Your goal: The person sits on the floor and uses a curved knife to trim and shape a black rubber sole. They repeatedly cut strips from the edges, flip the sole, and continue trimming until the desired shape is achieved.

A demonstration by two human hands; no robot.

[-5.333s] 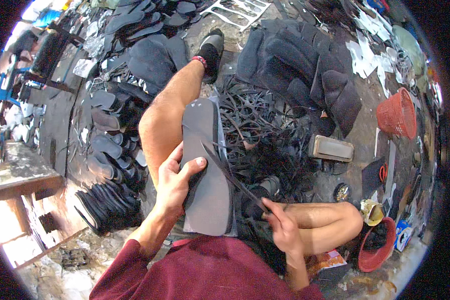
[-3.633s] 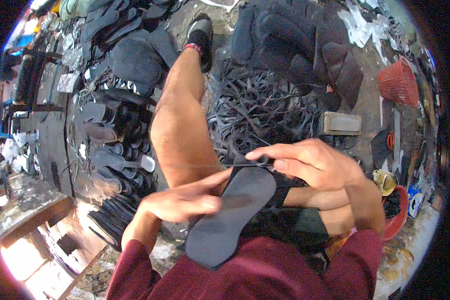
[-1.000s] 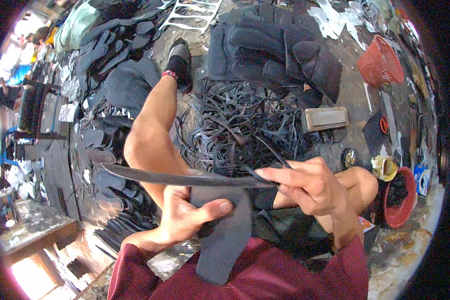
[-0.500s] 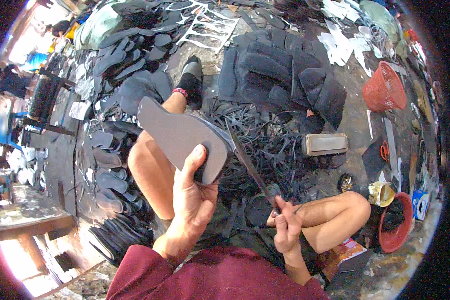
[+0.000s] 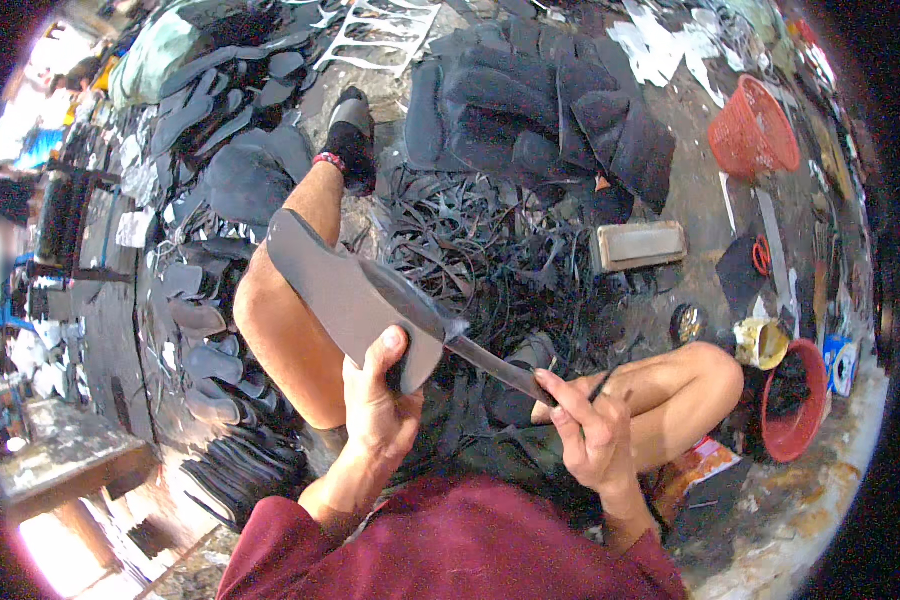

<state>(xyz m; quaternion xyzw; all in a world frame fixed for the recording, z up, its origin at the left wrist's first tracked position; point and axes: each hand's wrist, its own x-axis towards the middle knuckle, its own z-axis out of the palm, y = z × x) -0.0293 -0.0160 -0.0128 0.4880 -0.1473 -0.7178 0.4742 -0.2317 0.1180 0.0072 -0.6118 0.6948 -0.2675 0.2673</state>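
A grey shoe sole (image 5: 335, 290), tilted, is gripped near its heel end by my left hand (image 5: 378, 415), with the thumb pressed on its flat face. My right hand (image 5: 592, 440) is closed around the handle end of a long, narrow knife (image 5: 500, 368). The knife's blade reaches up and left to the sole's right edge, where the tip seems to touch or pass behind it. The sole partly covers my bare left leg (image 5: 290, 335). Beyond the sole lies a tangled heap of thin black offcuts (image 5: 445, 235).
Dark padded pieces (image 5: 510, 110) are piled at the far middle, with black soles (image 5: 195, 110) at far left. A pale rectangular block (image 5: 640, 246), red basket (image 5: 755, 130), red tub (image 5: 795, 405) and yellowish tin (image 5: 762, 343) stand right. A wooden bench (image 5: 75, 450) is at left.
The knife has swung from steeply upright beside the sole to a flatter slant, its tip now at the sole's right edge. My right hand has risen slightly. The whole view has shifted.
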